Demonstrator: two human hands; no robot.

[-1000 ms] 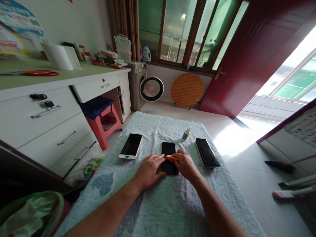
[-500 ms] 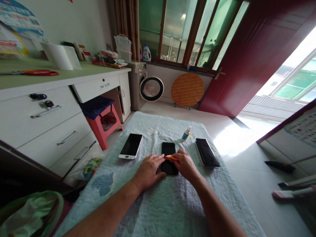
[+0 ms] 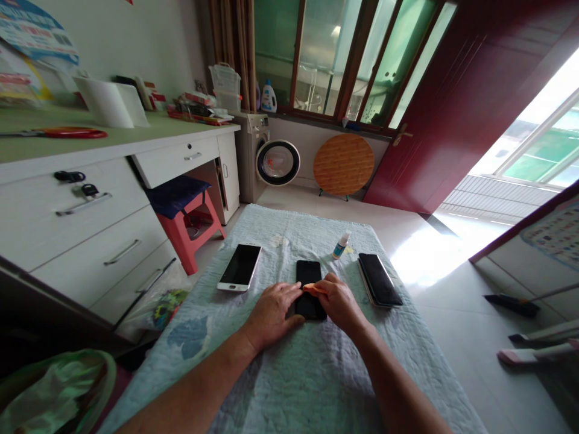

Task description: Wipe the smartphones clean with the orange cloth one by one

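Note:
A black phone lies screen up on the light blue quilted cloth between my hands. My left hand rests flat at its left edge, thumb apart from the fingers. Pinched in my right hand is a small orange cloth, which touches the phone's screen. To the left lies a white phone with a dark screen. On the right is another dark phone, lying on something pale. A small spray bottle stands beyond my right hand.
At the left are white drawers, a red stool and a green-rimmed bin. Beyond the covered surface stand a washing machine with its door ajar and a round wooden board. A broom lies on the right.

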